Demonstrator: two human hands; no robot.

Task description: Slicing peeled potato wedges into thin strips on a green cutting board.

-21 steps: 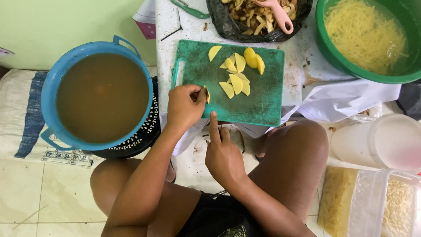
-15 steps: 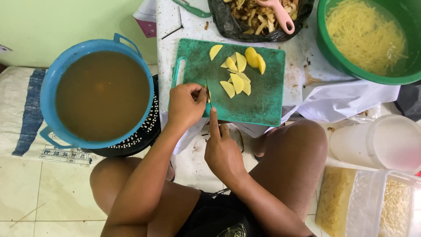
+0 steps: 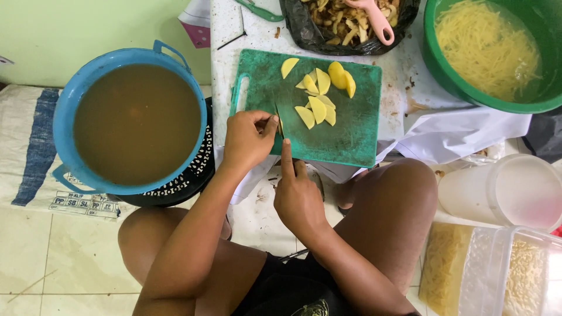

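Both hands work at the near edge of the green cutting board [image 3: 345,134]. The left hand [image 3: 249,140] pinches a thin potato slice [image 3: 280,124] there, while the right hand [image 3: 298,196] grips a knife [image 3: 278,116], forefinger along it. More yellow potato slices [image 3: 319,96] lie mid-board.

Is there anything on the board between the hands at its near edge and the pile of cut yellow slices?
Nothing visible. The left hand and right hand sit at the near edge of the green cutting board; only bare board separates them from the yellow slices.
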